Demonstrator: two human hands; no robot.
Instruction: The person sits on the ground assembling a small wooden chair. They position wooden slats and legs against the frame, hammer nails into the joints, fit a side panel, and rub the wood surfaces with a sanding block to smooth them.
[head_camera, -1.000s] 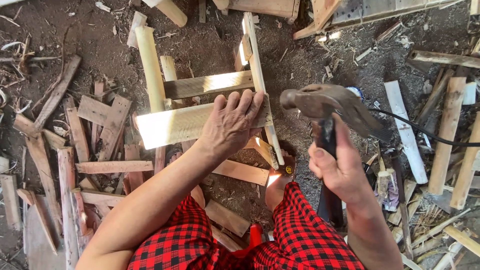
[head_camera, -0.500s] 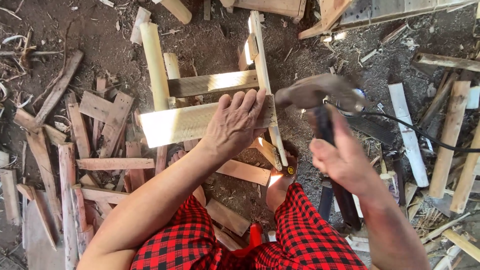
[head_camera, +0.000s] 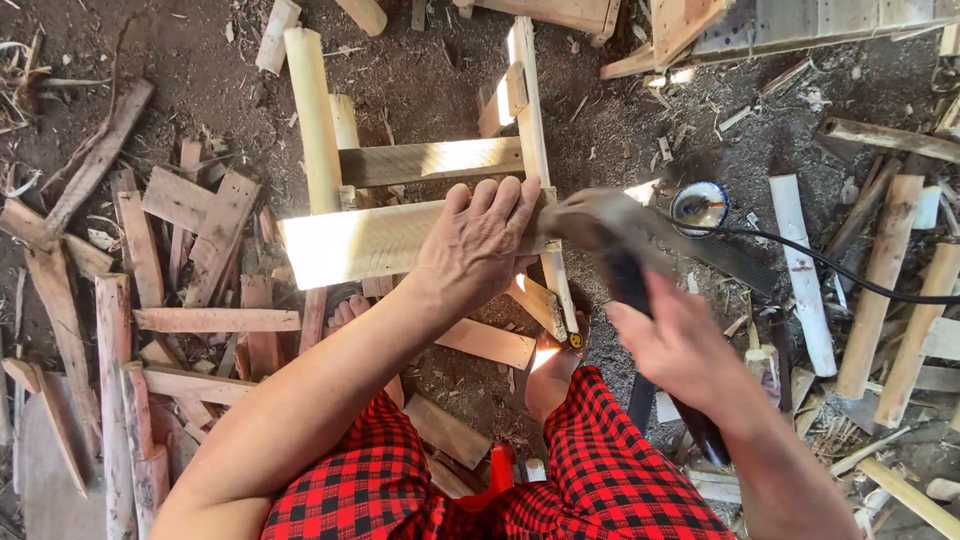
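Since the earlier frames the dark-headed hammer with the black handle (head_camera: 610, 235) has swung down from beside the frame, so that its blurred head now sits at the right end of the pale flat wooden plank (head_camera: 400, 238), just beside the left hand's fingertips. The left hand (head_camera: 480, 245) lies flat on that plank, fingers spread and pressing it down onto the rough wooden frame of pale round and squared posts (head_camera: 315, 120), which stands on the dirt floor (head_camera: 430, 60) above the red-and-black checked shorts (head_camera: 600, 480). The right hand (head_camera: 690, 350) is motion-blurred but closed around the hammer's handle.

The chief risk, as I judge it, is the blow landing on the left fingers (head_camera: 520, 200), since they rest touching or nearly touching the striking spot. A glancing hit could also skid off the plank's end or knock it askew, because only palm pressure holds it. A bare foot (head_camera: 555, 370) sits under the frame, near where a dropped hammer would fall. The black cable (head_camera: 850, 275) running beside the swing path could snag the handle.
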